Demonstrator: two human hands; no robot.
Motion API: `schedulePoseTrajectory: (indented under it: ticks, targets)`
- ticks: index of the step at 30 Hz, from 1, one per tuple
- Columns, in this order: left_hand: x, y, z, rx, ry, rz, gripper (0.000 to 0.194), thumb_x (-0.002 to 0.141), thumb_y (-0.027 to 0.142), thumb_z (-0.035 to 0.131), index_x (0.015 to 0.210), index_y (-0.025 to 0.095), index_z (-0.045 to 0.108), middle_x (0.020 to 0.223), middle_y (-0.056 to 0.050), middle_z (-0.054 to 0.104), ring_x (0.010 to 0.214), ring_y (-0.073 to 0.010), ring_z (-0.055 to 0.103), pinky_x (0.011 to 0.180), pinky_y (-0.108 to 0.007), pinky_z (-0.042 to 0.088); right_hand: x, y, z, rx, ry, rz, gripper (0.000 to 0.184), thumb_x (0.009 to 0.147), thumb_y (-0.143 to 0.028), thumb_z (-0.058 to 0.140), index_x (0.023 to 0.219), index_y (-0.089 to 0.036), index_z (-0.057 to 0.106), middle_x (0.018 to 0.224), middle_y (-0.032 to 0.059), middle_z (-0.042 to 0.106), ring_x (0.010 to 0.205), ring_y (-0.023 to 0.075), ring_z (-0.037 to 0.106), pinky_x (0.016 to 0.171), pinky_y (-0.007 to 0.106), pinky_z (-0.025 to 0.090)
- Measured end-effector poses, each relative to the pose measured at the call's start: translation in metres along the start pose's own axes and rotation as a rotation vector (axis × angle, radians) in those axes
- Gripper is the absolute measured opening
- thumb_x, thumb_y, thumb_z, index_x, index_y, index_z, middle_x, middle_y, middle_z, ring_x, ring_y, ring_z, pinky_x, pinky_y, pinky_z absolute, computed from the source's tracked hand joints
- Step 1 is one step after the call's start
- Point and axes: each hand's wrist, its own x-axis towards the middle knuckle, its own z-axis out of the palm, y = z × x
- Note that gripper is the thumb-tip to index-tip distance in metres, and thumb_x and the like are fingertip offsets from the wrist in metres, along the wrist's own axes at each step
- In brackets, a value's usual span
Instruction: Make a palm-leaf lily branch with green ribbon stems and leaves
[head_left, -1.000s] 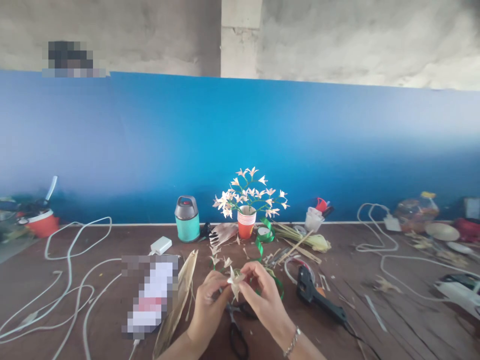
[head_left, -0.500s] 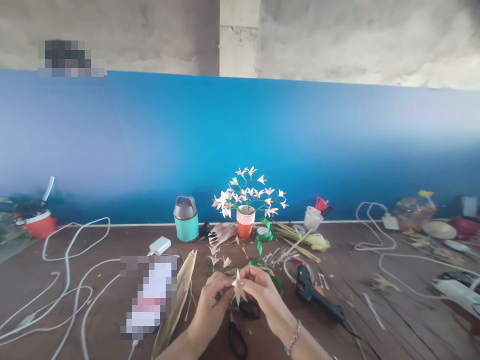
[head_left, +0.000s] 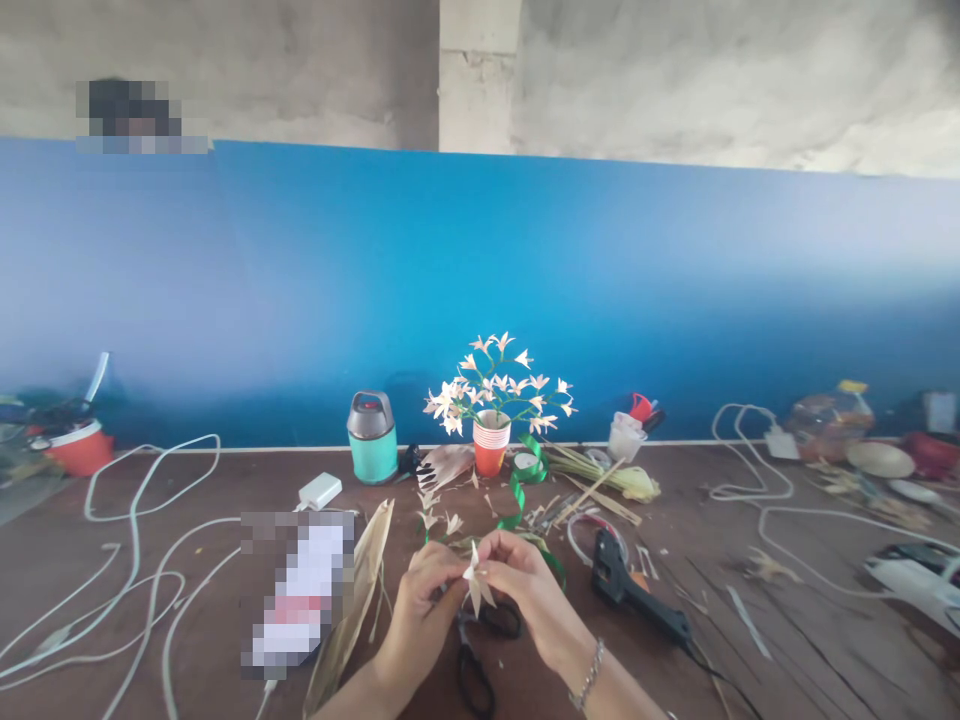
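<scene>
A pale, pointed-petal husk flower [head_left: 478, 590] is pinched between my two hands above the table. My left hand [head_left: 425, 598] is closed, thumb and forefinger on the flower's left side. From the right, the fingertips of my right hand [head_left: 527, 585] grip it too; a bracelet circles that wrist. Black-handled scissors [head_left: 475, 680] lie under my hands, partly hidden by them. Just beyond my left fingers are small loose flowers [head_left: 429, 519]. Farther back, an orange-and-white paper cup [head_left: 491, 455] holds green stems bearing several pale flowers [head_left: 517, 385].
A black glue gun [head_left: 637, 595] lies to the right, its cord trailing forward. Green ribbon [head_left: 514, 500] curls behind my hands. Left are a dried husk [head_left: 352, 605], a blurred-out object [head_left: 304, 595], white cables [head_left: 135, 540] and a teal flask [head_left: 373, 455]. A blue partition [head_left: 480, 270] borders the table.
The flower has turned slightly in my fingers, its lower petals looking more spread. Both hands stay almost in the same place.
</scene>
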Motion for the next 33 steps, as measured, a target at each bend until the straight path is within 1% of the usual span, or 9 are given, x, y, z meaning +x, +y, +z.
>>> schedulePoseTrajectory:
  ticks: [12,17,27,30,33]
  targets:
    - [0.0007,-0.0007,-0.0004,0.048,0.013,0.026,0.017,0.081,0.023,0.054,0.079,0.021,0.071,0.068,-0.005,0.064,0.071,-0.0182,0.054,0.069,-0.03,0.042,0.0004,-0.0013,-0.0014,0.022,-0.023,0.009,0.015,0.06,-0.022,0.067,0.062,-0.017,0.053,0.051,-0.0057,0.044,0.047,0.0075,0.035,0.046,0.022,0.026]
    - [-0.0002,0.0007,-0.0015,0.073,-0.004,0.029,0.017,0.081,0.022,0.054,0.081,0.022,0.071,0.068,-0.005,0.065,0.071,-0.0186,0.054,0.07,-0.031,0.042,0.001,-0.0001,-0.002,0.018,-0.04,0.011,0.016,0.06,-0.023,0.067,0.062,-0.017,0.052,0.05,-0.0062,0.044,0.046,0.0073,0.034,0.046,0.022,0.025]
    - [0.0017,0.0055,-0.0021,0.103,-0.051,0.037,0.019,0.081,0.021,0.053,0.084,0.023,0.071,0.07,-0.005,0.067,0.072,-0.0189,0.053,0.072,-0.033,0.042,0.0036,0.005,-0.0043,0.002,-0.054,0.039,0.012,0.059,-0.019,0.062,0.063,-0.017,0.051,0.049,-0.007,0.042,0.045,0.007,0.032,0.046,0.022,0.022]
    - [0.0015,0.0048,-0.0008,0.056,-0.046,0.011,0.019,0.081,0.024,0.054,0.078,0.022,0.072,0.069,-0.005,0.066,0.072,-0.0184,0.053,0.072,-0.032,0.043,0.0031,0.0052,-0.0045,-0.006,-0.035,0.041,0.011,0.06,-0.019,0.062,0.064,-0.017,0.052,0.05,-0.0064,0.044,0.046,0.0072,0.033,0.047,0.022,0.023]
    - [0.0003,0.0005,0.0026,-0.074,0.023,-0.095,0.019,0.079,0.029,0.056,0.071,0.019,0.07,0.067,-0.004,0.061,0.069,-0.0163,0.054,0.066,-0.027,0.044,0.0026,0.0057,-0.0051,-0.004,-0.033,0.031,0.008,0.064,-0.021,0.061,0.067,-0.016,0.056,0.052,-0.0052,0.046,0.049,0.0082,0.036,0.05,0.022,0.026]
